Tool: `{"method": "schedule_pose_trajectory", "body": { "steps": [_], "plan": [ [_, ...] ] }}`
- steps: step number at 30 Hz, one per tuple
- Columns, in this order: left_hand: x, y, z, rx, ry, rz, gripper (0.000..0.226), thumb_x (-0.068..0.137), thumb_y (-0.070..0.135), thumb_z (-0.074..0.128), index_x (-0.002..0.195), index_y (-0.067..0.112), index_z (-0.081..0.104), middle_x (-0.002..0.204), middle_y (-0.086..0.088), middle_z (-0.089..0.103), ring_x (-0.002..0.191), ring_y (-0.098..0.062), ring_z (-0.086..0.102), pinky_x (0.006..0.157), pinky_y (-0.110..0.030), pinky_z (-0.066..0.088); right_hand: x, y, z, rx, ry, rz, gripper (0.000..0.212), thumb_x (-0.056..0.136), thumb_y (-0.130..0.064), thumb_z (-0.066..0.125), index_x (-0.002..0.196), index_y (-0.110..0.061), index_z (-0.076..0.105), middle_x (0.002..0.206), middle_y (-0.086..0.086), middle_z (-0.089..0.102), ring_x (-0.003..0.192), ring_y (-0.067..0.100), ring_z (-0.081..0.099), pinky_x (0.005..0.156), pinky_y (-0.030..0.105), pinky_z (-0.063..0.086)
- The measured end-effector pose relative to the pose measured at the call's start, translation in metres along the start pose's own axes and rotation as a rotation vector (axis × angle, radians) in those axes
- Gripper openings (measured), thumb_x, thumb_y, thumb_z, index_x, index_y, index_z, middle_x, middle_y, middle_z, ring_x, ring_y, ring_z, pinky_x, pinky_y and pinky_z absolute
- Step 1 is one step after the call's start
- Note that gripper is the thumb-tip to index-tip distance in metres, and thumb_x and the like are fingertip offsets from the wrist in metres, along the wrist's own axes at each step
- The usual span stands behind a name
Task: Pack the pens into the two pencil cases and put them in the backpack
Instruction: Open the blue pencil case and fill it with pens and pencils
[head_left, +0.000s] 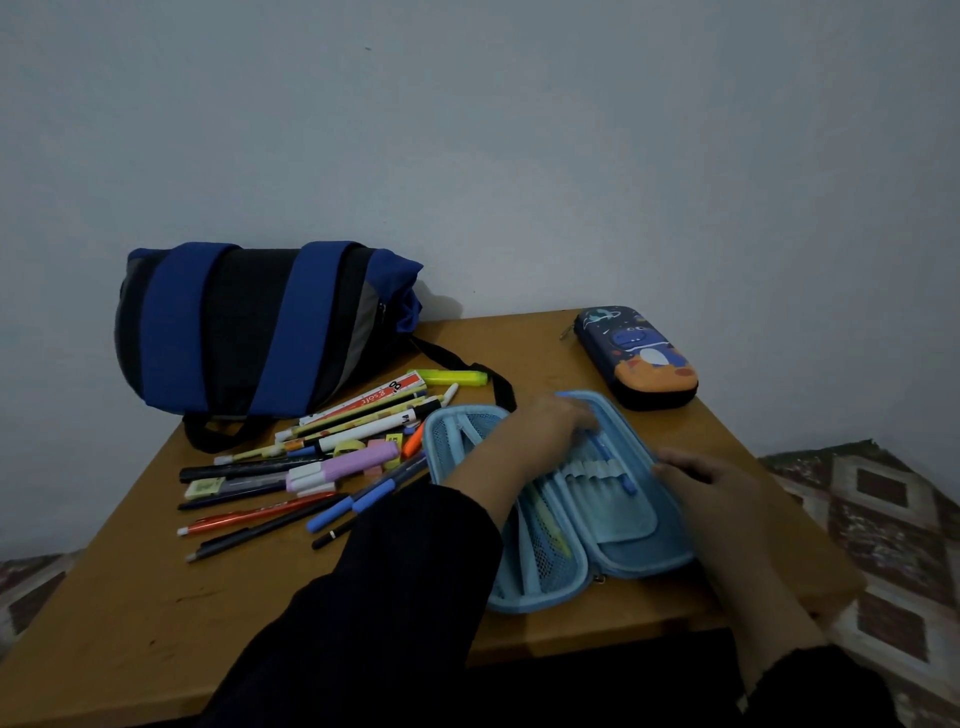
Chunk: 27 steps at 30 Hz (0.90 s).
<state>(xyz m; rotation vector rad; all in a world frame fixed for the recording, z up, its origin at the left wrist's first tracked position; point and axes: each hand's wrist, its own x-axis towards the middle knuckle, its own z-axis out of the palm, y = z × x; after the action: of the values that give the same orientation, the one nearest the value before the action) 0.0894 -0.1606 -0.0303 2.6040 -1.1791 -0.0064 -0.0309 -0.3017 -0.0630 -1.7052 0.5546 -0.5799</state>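
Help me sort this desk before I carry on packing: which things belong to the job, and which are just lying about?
Job: open light blue case, blue pen under left hand, closed dinosaur case, loose pens, backpack.
Lying about: ruler, erasers, patterned rug.

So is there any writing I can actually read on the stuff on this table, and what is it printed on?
"soft": red letters on the white ruler-like strip in the pen pile; a letter just before it is blurred.
Black marks at that strip's far end: look like digits, too blurred to read.
Dark mark on the white marker: too small to read.
Dark pencil case: cartoon pictures only, no legible words.
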Motion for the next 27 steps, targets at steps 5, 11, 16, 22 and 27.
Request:
{"method": "schedule_pose_trajectory", "body": {
  "steps": [5, 11, 16, 22, 27],
  "plan": [
    [-0.003, 0.001, 0.001, 0.108, -0.018, -0.071, 0.056, 0.088, -0.003, 0.054, 0.14, 0.016, 0.048, 0.146, -0.01, 0.042, 0.131, -0.028, 0.042, 0.102, -0.032, 0.036, 0.0, 0.001, 0.001, -0.007, -0.004, 0.001, 0.016, 0.086, -0.011, 0.066, 0.101, -0.012, 0.072, 0.089, -0.006, 0.066, 0.078, -0.002, 0.055, 0.063, 0.016, 0.041],
    [-0.006, 0.015, 0.002, 0.116, -0.146, -0.005, 0.049, 0.091, 0.0, 0.05, 0.138, 0.015, 0.052, 0.146, -0.009, 0.045, 0.134, -0.026, 0.041, 0.106, -0.032, 0.034, 0.0, 0.0, 0.0, -0.022, -0.007, 0.012, 0.015, 0.086, -0.011, 0.064, 0.098, -0.014, 0.073, 0.087, -0.005, 0.066, 0.078, -0.002, 0.056, 0.061, 0.016, 0.041],
    [-0.014, 0.027, 0.002, 0.064, -0.124, 0.042, 0.054, 0.086, -0.009, 0.051, 0.136, 0.011, 0.054, 0.146, -0.008, 0.046, 0.134, -0.024, 0.042, 0.107, -0.032, 0.033, 0.001, 0.001, 0.0, -0.037, -0.014, 0.016, 0.018, 0.086, -0.012, 0.065, 0.102, -0.013, 0.072, 0.091, -0.003, 0.066, 0.079, -0.001, 0.056, 0.062, 0.017, 0.042],
    [-0.038, 0.021, -0.007, -0.208, 0.104, -0.098, 0.048, 0.095, -0.005, 0.042, 0.138, 0.014, 0.051, 0.149, -0.004, 0.043, 0.136, -0.021, 0.038, 0.109, -0.027, 0.03, -0.002, -0.001, -0.002, -0.048, -0.021, 0.009, 0.022, 0.088, -0.012, 0.063, 0.109, -0.009, 0.071, 0.099, 0.001, 0.066, 0.084, 0.008, 0.057, 0.063, 0.016, 0.041],
    [-0.081, -0.008, -0.032, -0.368, 0.421, -0.351, 0.035, 0.096, 0.004, 0.048, 0.125, 0.017, 0.063, 0.128, -0.002, 0.06, 0.116, -0.017, 0.055, 0.087, -0.017, 0.039, -0.003, -0.002, -0.002, -0.046, -0.026, 0.018, 0.024, 0.089, -0.013, 0.062, 0.111, -0.009, 0.069, 0.103, 0.003, 0.067, 0.082, 0.005, 0.056, 0.062, 0.016, 0.041]
  ]
}}
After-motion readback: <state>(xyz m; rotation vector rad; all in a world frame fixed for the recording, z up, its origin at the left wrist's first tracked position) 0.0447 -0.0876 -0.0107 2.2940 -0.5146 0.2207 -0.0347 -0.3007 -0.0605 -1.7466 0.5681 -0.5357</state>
